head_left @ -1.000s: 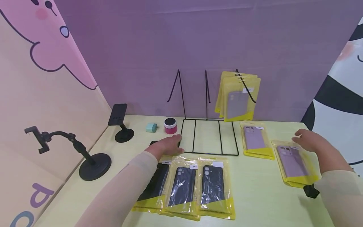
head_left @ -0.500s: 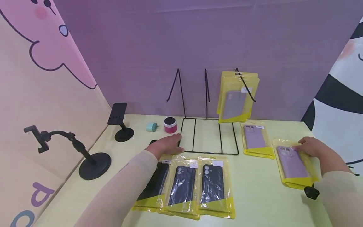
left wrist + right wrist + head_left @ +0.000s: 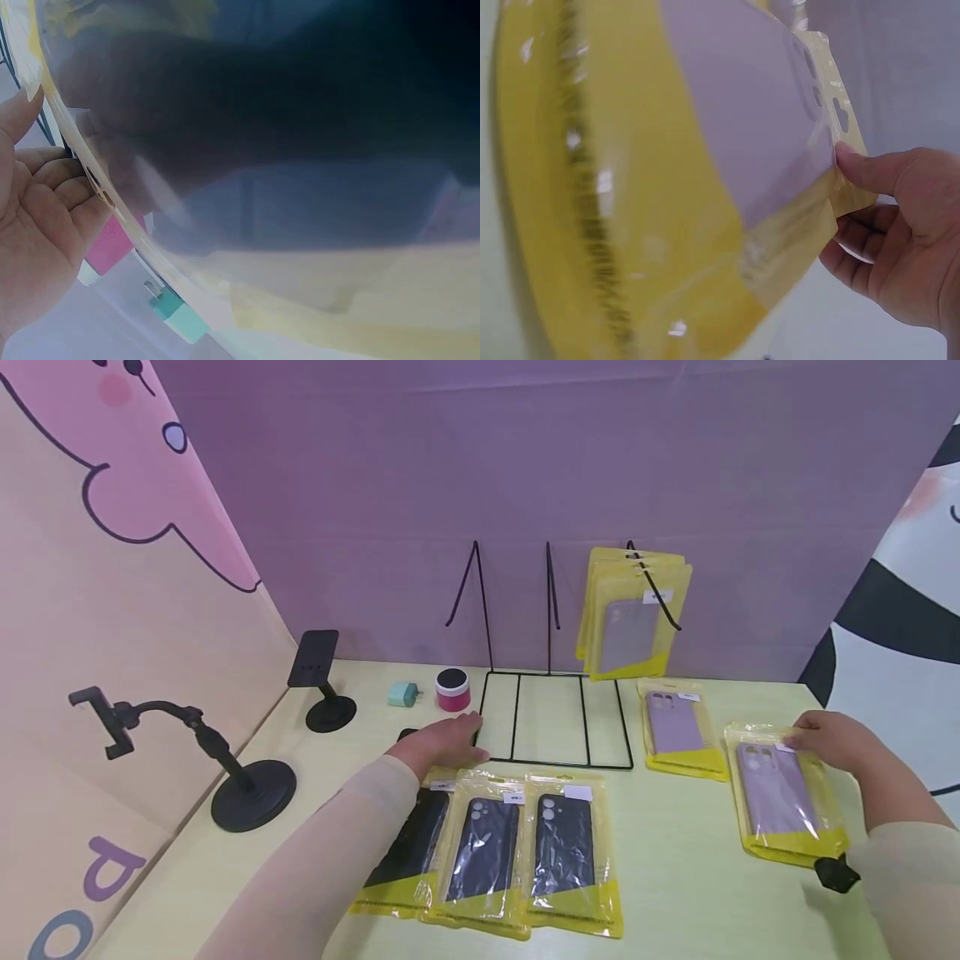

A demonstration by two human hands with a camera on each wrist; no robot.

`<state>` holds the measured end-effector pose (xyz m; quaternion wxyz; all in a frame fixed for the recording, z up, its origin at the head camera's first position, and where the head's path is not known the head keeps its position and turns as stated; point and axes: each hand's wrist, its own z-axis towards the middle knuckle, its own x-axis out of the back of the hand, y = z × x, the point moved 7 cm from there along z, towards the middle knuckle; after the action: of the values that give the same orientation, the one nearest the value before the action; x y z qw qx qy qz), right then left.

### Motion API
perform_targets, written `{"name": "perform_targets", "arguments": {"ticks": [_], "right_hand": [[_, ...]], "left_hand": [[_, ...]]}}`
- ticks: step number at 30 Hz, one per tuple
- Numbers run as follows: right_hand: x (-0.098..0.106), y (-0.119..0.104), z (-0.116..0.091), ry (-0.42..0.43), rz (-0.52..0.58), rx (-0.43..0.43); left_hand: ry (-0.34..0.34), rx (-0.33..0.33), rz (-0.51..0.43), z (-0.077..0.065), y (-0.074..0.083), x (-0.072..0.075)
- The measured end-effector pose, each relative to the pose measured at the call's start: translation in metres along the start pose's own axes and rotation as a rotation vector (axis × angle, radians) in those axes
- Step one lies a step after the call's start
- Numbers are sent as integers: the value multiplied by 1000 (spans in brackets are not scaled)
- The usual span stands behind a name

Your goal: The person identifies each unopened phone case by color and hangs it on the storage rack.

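At the right of the head view, my right hand (image 3: 836, 739) pinches the upper edge of a yellow pouch holding a purple phone case (image 3: 776, 789). The right wrist view shows the thumb on the pouch (image 3: 667, 195) front and the fingers curled behind it. Another packaged purple phone case (image 3: 673, 722) lies beside it. My left hand (image 3: 442, 743) holds the front left corner of a black wire display rack (image 3: 555, 765), its fingers partly hidden. Under that forearm lie packaged black phone cases (image 3: 483, 852), one partly covered. Several packaged purple cases (image 3: 630, 627) hang on the rack's right hook.
Behind the left hand stand a pink jar with a black lid (image 3: 452, 689) and a teal charger plug (image 3: 402, 694). Two black phone stands, one small (image 3: 330, 710) and one with a bent arm (image 3: 251, 793), occupy the left side. A purple backdrop (image 3: 375, 510) rises behind the table.
My right hand has come down onto the right pouch, taken its upper edge and shifted it slightly. The hanging pouches swayed a little. The left hand has stayed put.
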<state>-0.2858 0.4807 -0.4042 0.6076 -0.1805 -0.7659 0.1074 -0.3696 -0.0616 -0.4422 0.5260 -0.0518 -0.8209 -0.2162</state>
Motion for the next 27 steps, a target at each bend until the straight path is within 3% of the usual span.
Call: {"name": "perform_targets", "arguments": {"ticks": [9,27], "right_hand": [[30,-48,-20,8,105,121],[63,-169,-72,114,-33,347]], "left_hand": [[6,-6,7,-4,3,1],[8,1,0,-5,4,2]]}}
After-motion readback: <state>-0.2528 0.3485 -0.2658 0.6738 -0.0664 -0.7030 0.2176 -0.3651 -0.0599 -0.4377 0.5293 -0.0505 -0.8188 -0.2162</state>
